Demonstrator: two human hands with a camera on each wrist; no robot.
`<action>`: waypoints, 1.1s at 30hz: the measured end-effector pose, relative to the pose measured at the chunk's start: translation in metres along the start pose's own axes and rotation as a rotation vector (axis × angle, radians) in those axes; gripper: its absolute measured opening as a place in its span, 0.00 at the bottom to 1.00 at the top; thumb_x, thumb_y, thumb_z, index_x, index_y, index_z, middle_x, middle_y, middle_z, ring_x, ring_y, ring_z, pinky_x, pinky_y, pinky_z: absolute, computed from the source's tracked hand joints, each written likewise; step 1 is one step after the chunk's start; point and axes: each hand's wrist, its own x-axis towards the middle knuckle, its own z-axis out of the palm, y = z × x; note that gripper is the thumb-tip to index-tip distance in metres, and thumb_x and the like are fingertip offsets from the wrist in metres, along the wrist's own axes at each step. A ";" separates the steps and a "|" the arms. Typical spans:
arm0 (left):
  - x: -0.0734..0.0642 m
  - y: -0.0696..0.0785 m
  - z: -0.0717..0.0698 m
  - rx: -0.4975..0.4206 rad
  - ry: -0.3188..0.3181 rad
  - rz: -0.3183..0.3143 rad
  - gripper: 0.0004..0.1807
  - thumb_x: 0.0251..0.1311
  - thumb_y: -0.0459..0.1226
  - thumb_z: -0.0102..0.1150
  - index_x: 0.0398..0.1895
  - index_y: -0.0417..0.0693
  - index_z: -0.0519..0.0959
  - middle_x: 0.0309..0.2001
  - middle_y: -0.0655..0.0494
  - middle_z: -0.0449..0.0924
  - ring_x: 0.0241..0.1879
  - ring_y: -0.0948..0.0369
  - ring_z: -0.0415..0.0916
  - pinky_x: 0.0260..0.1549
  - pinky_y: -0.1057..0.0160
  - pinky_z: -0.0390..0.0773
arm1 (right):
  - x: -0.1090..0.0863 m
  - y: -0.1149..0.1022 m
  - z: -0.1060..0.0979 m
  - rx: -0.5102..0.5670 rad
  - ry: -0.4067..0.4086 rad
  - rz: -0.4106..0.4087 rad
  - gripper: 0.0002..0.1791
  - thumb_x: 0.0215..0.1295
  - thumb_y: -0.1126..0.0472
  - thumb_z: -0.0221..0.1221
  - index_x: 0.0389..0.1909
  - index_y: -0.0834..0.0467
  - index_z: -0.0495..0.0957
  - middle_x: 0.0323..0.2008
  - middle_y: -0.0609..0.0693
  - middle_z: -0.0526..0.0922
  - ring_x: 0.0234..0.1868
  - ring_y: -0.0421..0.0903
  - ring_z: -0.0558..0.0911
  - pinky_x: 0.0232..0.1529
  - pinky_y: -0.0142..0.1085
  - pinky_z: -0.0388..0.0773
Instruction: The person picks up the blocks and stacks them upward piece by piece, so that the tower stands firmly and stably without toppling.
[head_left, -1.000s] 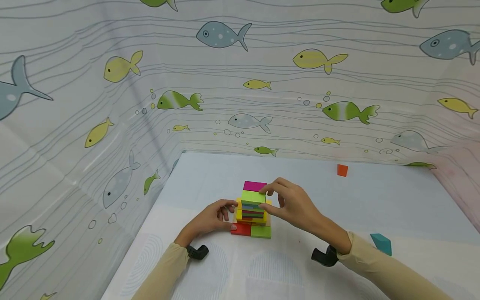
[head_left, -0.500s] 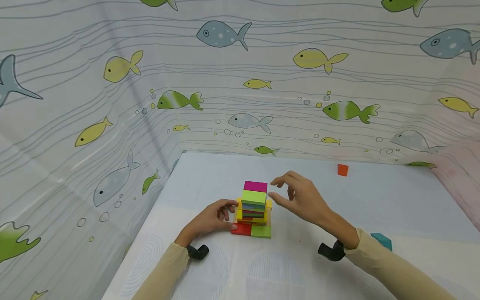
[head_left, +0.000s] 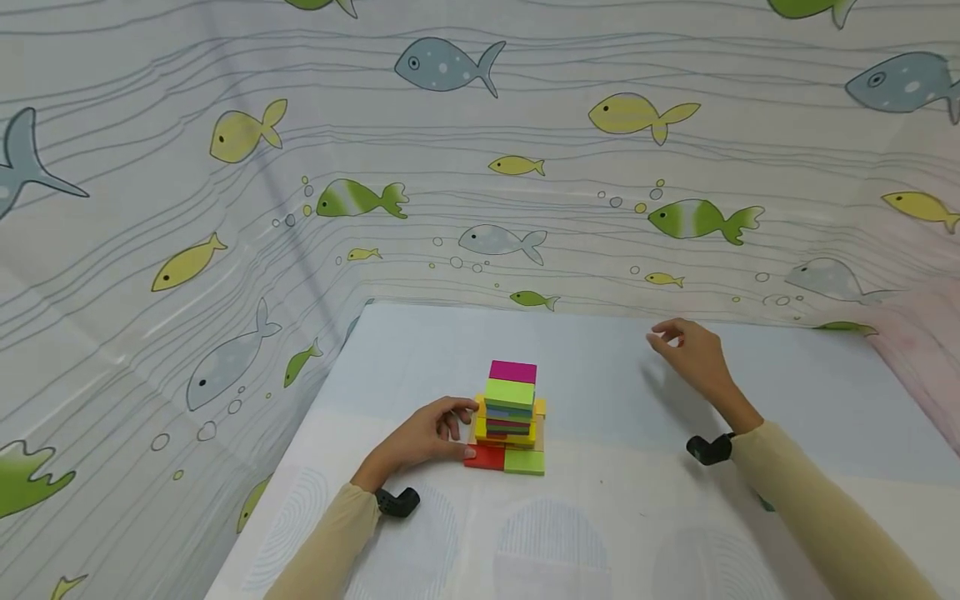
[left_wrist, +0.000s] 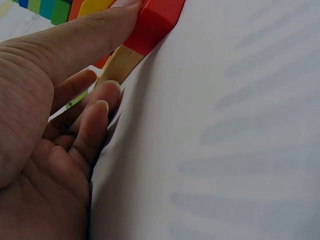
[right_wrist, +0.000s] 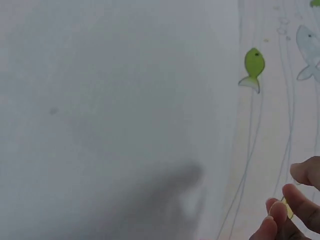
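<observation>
A stack of colourful blocks point(head_left: 510, 392) stands on the table, with a magenta block point(head_left: 513, 372) and a lime green block point(head_left: 510, 392) at its top. At its base lie a red block point(head_left: 485, 457) and a green block point(head_left: 524, 462). My left hand point(head_left: 420, 433) is at the stack's left side. Its thumb point(left_wrist: 100, 30) rests on the red block, the index fingertip is by a yellow block, and the other fingers bend loosely beside a wooden piece point(left_wrist: 117, 65). My right hand point(head_left: 693, 354) hovers over the far right of the table, fingers loosely bent, holding nothing.
A teal block point(head_left: 766, 504) peeks out from behind the right sleeve point(head_left: 817, 508). The white table point(head_left: 600, 517) meets a fish-printed curtain point(head_left: 570, 217) at its back and sides. The orange block is hidden behind the right hand.
My right hand has left the stack's right side and moved right and away, now covering the orange block. The left hand has stayed at the stack.
</observation>
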 end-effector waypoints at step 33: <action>-0.003 0.005 0.000 0.042 -0.014 -0.002 0.37 0.55 0.46 0.79 0.68 0.58 0.73 0.52 0.56 0.76 0.42 0.55 0.75 0.38 0.63 0.77 | 0.018 0.068 -0.001 -0.174 -0.110 0.338 0.26 0.70 0.56 0.63 0.59 0.70 0.70 0.44 0.71 0.73 0.45 0.66 0.71 0.43 0.55 0.73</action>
